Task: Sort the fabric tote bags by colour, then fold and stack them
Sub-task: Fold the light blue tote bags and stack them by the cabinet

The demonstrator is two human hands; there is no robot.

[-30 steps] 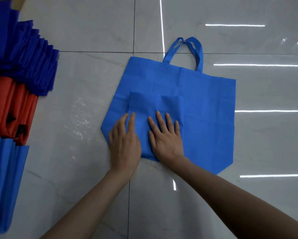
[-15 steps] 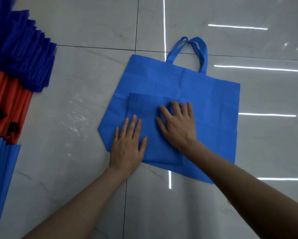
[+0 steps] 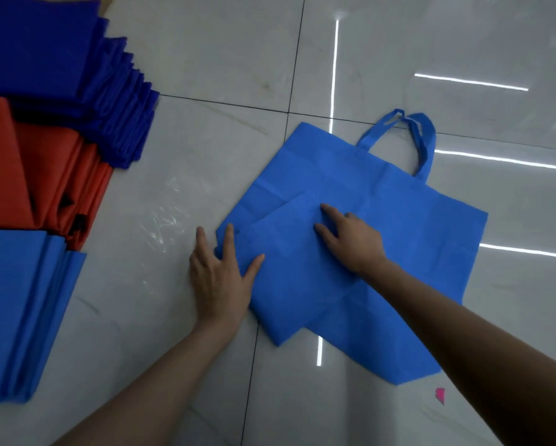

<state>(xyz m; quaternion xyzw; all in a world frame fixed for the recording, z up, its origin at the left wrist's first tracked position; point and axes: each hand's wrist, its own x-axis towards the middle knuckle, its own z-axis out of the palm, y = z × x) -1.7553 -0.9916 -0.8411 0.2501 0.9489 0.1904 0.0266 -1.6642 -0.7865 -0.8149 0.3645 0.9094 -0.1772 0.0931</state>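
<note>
Two bare arms are reaching forward, seen from above. The left forearm [image 3: 148, 391] is coming in from the lower left; the left hand [image 3: 220, 278] is lying palm down, its fingers [image 3: 230, 239] straight and slightly spread and its thumb pointing out to the right. The right forearm [image 3: 463, 342] is crossing in from the lower right; the right hand [image 3: 350, 243] is pressing palm down, its fingers [image 3: 329, 210] extended and angling up and left.
</note>
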